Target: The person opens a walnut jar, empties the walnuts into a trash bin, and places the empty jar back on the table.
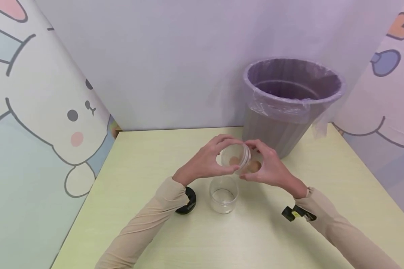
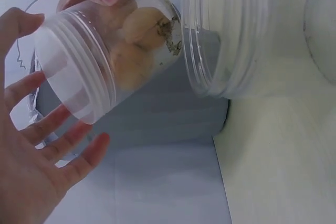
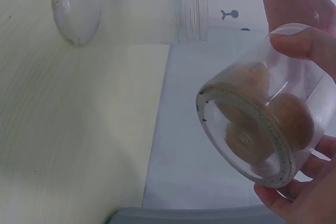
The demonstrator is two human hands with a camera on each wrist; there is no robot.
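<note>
A clear screw-top jar (image 3: 257,114) is held tilted in the air between the two hands. Inside it lie a few round, tan-brown pieces (image 2: 142,27) of a kind I cannot tell, and dark specks cling near its base. The left hand (image 1: 212,158) curls fingers and thumb around the jar's ridged end, which looks covered by a pale lid (image 2: 79,72). At the base end, the right hand (image 1: 271,166) grips the jar body, its thumb pressed on the side. Below the hands, a second clear jar (image 1: 223,203) stands upright on the table, with no lid visible.
A grey bin (image 1: 272,123) with a clear plastic liner stands at the table's back right, just behind the right hand. Beside the left sleeve is a black round object (image 1: 190,203), partly hidden. White sheeting rises behind the table (image 1: 148,149), with rabbit-printed panels at the sides.
</note>
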